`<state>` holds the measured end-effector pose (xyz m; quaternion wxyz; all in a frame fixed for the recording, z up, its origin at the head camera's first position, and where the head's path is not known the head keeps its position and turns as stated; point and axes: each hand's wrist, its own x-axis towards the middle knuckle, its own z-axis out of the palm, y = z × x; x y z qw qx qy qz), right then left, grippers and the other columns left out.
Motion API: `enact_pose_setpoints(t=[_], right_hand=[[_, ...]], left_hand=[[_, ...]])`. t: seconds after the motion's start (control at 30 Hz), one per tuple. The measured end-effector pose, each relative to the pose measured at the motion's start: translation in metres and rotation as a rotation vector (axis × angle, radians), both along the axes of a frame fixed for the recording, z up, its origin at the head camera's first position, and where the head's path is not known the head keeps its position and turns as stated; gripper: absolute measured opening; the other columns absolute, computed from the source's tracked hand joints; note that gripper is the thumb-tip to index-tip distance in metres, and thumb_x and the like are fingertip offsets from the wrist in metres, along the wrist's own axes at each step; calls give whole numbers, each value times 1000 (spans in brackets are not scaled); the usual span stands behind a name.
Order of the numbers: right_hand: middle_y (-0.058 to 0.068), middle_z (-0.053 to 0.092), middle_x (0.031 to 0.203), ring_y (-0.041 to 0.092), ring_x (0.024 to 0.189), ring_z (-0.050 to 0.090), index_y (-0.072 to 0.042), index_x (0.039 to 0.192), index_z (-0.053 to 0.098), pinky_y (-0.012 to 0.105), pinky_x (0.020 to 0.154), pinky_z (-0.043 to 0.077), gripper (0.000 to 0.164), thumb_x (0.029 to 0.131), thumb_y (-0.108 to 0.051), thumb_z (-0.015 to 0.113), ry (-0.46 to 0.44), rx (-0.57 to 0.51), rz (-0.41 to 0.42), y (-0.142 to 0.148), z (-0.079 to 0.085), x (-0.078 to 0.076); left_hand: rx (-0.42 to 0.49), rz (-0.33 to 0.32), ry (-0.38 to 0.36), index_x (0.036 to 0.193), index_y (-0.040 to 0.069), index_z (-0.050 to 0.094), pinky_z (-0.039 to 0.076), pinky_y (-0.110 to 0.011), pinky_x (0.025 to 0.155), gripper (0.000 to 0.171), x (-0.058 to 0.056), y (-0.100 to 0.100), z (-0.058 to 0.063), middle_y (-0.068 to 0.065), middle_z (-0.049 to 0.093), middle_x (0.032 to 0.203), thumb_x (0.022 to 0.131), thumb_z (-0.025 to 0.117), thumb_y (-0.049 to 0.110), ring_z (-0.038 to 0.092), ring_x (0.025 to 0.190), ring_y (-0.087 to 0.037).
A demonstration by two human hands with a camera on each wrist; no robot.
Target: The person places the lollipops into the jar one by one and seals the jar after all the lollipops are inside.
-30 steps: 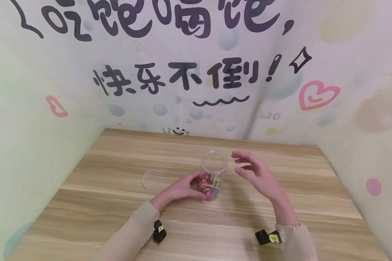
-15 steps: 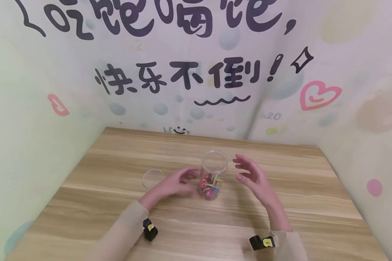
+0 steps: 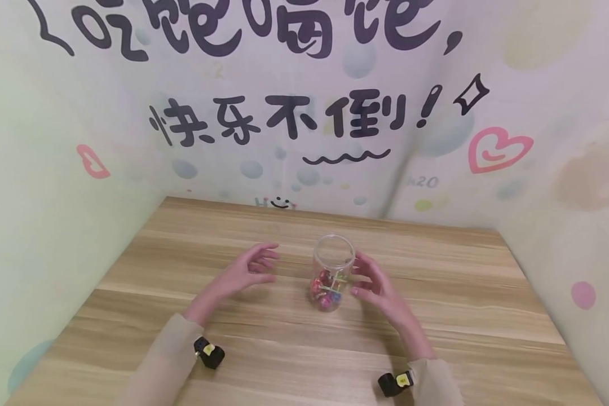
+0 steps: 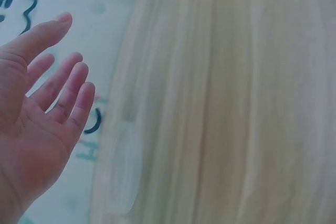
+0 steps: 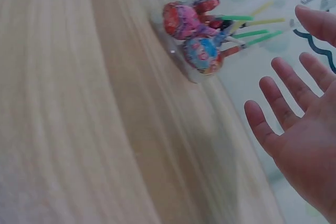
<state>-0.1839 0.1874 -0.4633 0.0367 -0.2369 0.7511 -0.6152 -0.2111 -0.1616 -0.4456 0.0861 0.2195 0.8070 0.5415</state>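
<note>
The clear cylindrical plastic jar (image 3: 335,266) of colourful wrapped lollipops (image 3: 326,290) stands upright between your left hand (image 3: 241,275) and nearer right hand (image 3: 379,285), both with relaxed fingers (image 5: 294,85) gripping nothing, presumably because the light-brown wood-grain tabletop (image 3: 304,361) steadies it.

Right hand (image 5: 308,140) near lollipops (image 5: 202,52), seemingly in clear jar (image 5: 184,66).

A wood-grain table (image 3: 284,361); beyond, a pale far wall (image 3: 132,113) with black lettering (image 3: 292,121); left, a greenish wall (image 3: 30,197).
</note>
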Motion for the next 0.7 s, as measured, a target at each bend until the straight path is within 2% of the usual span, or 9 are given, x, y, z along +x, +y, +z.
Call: enact_pose_setpoints(t=[0.23, 0.4, 0.57, 0.7], right_hand=[[24, 46, 145, 49, 130, 47, -8, 154, 27, 60, 105, 43, 86, 83, -2, 74, -30, 21, 76, -8, -14, 1], [27, 45, 147, 50, 130, 48, -7, 153, 29, 58, 105, 45, 87, 80, -6, 77, -89, 38, 74, -13, -21, 3], [23, 47, 147, 46, 130, 51, -12, 150, 37, 51, 106, 47, 85, 77, -9, 81, -143, 78, 64, -17, -22, 1], [18, 49, 147, 40, 129, 54, -14, 150, 38, 49, 107, 46, 88, 75, -11, 84, -135, 128, 54, -19, -24, -4]], left_hand=[[44, 22, 41, 147, 5, 39, 51, -52, 99, 70, -2, -19, 5, -29, 55, 136, 85, 72, 0, 54, 119, -51], [46, 41, 45, 149, 9, 38, 51, -51, 99, 72, 0, -27, 4, -28, 55, 137, 86, 72, 3, 55, 118, -51], [23, 80, 48, 149, 9, 38, 53, -49, 98, 72, 5, -36, 2, -27, 56, 137, 86, 73, 3, 56, 117, -49], [15, 114, 44, 149, 7, 38, 52, -48, 98, 72, 8, -44, -1, -28, 56, 137, 86, 73, 5, 56, 118, -49]])
